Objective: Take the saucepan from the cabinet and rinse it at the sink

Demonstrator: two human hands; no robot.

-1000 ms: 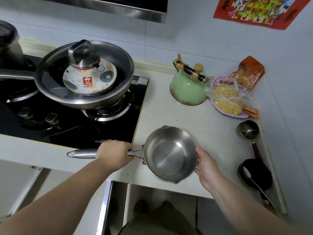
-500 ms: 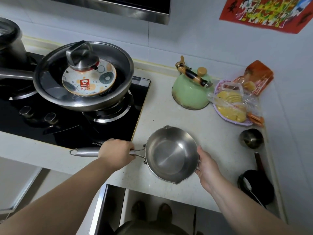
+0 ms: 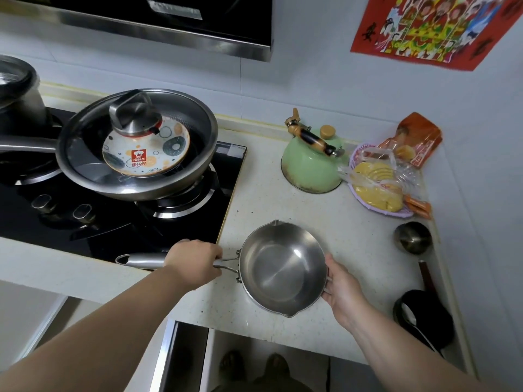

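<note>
Here the countertop fills most of the view, with the black stove at its left carrying a lidded frying pan, and a green kettle toward the back wall. Near the counter's front edge sits the saucepan, empty, mouth up; whether it rests on the surface or hovers just above cannot be told. Its long axis runs left to right: the handle points left, over the stove's front corner. The left hand is wrapped closed around that handle close to the bowl, so it carries the lever. The right hand cups the opposite rim, fingers curled under and hidden. No sink is in view, so I judge the carry there is not yet begun; the left hand looks set to lead, the right only steadying.
</note>
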